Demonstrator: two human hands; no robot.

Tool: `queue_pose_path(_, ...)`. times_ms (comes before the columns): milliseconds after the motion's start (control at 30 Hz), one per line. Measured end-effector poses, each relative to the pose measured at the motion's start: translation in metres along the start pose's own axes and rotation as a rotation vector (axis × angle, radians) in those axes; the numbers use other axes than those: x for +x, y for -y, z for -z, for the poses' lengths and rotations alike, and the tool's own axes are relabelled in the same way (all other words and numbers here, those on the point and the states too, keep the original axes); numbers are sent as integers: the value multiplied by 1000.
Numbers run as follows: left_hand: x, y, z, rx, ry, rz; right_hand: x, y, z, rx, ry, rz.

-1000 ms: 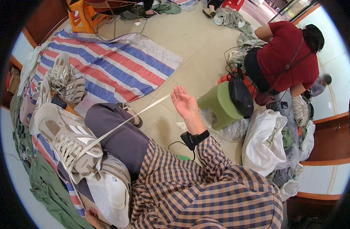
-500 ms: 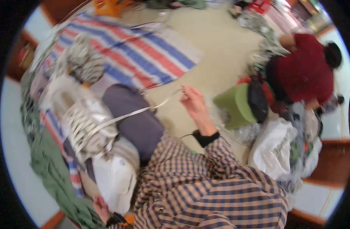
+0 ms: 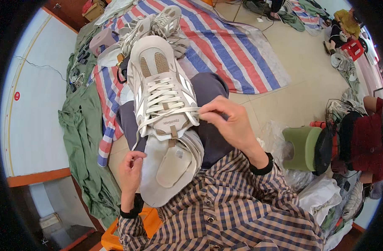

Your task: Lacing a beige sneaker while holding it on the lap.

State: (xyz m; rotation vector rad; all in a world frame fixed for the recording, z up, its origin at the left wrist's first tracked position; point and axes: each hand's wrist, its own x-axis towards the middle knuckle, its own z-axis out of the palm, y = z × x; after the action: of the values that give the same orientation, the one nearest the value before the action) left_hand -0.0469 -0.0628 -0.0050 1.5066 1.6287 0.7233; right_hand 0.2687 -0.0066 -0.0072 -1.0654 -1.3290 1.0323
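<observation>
A beige and white sneaker (image 3: 160, 88) lies across my lap, toe pointing away, its cream shoelace (image 3: 164, 93) threaded in rows over the tongue. At the shoe's right side my right hand (image 3: 230, 121) pinches one lace end between thumb and fingers. The other end runs down the left side to the closed fingers of my left hand (image 3: 131, 171). That hand's fingertips lie against the edge of a broad white piece (image 3: 151, 180) with a cream patch, below the tongue. Whether this piece belongs to the shoe I cannot tell.
More sneakers (image 3: 166, 21) lie beyond the toe on a striped plastic sheet (image 3: 241, 50). Green cloth (image 3: 82, 150) spreads along the left. An orange stool (image 3: 149, 219) is under me. To the right are a green stool (image 3: 299, 146), white bags (image 3: 321, 192) and a person in dark red (image 3: 369, 138).
My view has swung left. My right hand has come in from the stretched lace to the shoe's side. My left hand has risen from low down to the white piece beside the tongue.
</observation>
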Motion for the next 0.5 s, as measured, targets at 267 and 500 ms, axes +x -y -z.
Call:
queue_pose_path(267, 2, 7, -9, -207, -63, 100, 21, 7, -16, -426, -48, 221)
queue_pose_path(500, 1, 14, -12, -219, -96, 86, 12, 13, -14, -454, -13, 205)
